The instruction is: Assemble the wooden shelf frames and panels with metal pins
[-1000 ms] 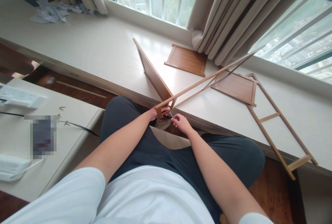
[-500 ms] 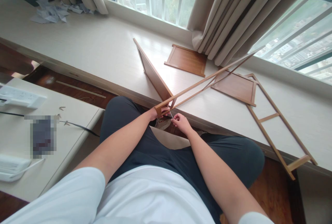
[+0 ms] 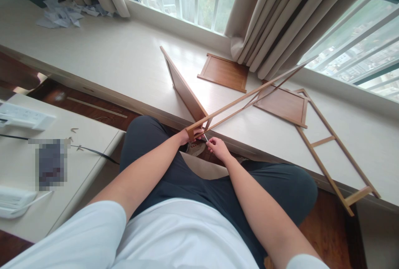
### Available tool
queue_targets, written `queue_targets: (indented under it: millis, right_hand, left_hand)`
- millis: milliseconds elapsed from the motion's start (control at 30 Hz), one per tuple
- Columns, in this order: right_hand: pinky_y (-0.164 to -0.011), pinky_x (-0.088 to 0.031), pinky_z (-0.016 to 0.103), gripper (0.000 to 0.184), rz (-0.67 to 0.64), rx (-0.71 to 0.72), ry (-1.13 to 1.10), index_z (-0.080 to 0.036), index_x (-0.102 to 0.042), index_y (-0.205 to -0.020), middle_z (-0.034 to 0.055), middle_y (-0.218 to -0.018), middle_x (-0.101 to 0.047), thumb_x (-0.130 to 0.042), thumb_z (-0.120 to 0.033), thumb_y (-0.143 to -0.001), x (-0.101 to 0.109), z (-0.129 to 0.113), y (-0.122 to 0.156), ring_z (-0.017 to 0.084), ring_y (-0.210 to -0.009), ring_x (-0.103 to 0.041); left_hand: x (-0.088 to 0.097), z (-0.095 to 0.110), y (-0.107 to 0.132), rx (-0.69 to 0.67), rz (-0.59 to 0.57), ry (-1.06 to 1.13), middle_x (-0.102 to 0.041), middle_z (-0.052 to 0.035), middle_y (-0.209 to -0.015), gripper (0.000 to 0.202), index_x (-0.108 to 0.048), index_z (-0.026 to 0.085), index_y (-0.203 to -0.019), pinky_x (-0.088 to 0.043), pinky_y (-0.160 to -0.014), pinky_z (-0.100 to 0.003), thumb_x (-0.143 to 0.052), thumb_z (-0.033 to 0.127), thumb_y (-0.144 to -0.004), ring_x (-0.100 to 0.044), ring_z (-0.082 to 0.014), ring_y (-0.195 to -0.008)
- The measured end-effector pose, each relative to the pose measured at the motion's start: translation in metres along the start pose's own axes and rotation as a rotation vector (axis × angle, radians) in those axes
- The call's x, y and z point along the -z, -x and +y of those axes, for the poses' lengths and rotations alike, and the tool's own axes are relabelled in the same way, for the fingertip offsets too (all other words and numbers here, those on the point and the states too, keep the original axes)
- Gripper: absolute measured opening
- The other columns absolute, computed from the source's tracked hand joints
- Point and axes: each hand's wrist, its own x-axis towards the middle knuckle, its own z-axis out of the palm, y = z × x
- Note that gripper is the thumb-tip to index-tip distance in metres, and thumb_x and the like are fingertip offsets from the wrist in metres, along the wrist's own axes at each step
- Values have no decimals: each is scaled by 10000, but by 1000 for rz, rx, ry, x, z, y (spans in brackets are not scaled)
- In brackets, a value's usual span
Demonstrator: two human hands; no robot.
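Note:
My left hand (image 3: 186,136) is closed around the near end of a long brown wooden frame (image 3: 230,107), low in front of my lap. A wooden panel (image 3: 185,88) stands tilted on edge, its lower end meeting the frame near that hand. Between the fingertips of my right hand (image 3: 215,146) is a thin silver metal tool (image 3: 205,137). Its shaft points up at the frame's near end, and my fingers hide its other end. The frame's far end rises to the right, toward the window.
On the pale ledge lie a flat wooden panel (image 3: 224,73), another panel (image 3: 283,105) and a ladder-like frame (image 3: 324,141) overhanging the edge. Crumpled paper (image 3: 60,13) sits far left. Several small fasteners (image 3: 74,130) rest on the white side table (image 3: 96,136).
Almost nothing differs. My right hand and the metal tool have shifted very slightly; the frame, panels and left hand stay in place.

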Motion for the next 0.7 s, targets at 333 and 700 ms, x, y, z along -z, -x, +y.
queue_targets:
  millis: [333, 700]
  right_hand:
    - [-571, -465, 244, 148, -9, 16, -39, -211, -600, -834, -10, -665, -672, -614, -351, -880, -2, 0, 0, 134, -569, -596]
    - [-544, -458, 236, 143, -42, -8, -112, -207, -623, -817, -1, -659, -672, -609, -339, -871, -4, 5, -4, 130, -555, -589]
  left_hand:
    - [1, -3, -3, 9, 7, -4, -762, -69, -885, 514, -712, 175, -957, -404, -498, -177, -869, 563, -659, -633, -128, -686]
    - [1, -3, -3, 4, 2, -10, -765, -67, -895, 472, -716, 169, -955, -409, -513, -182, -840, 548, -702, -634, -122, -687]
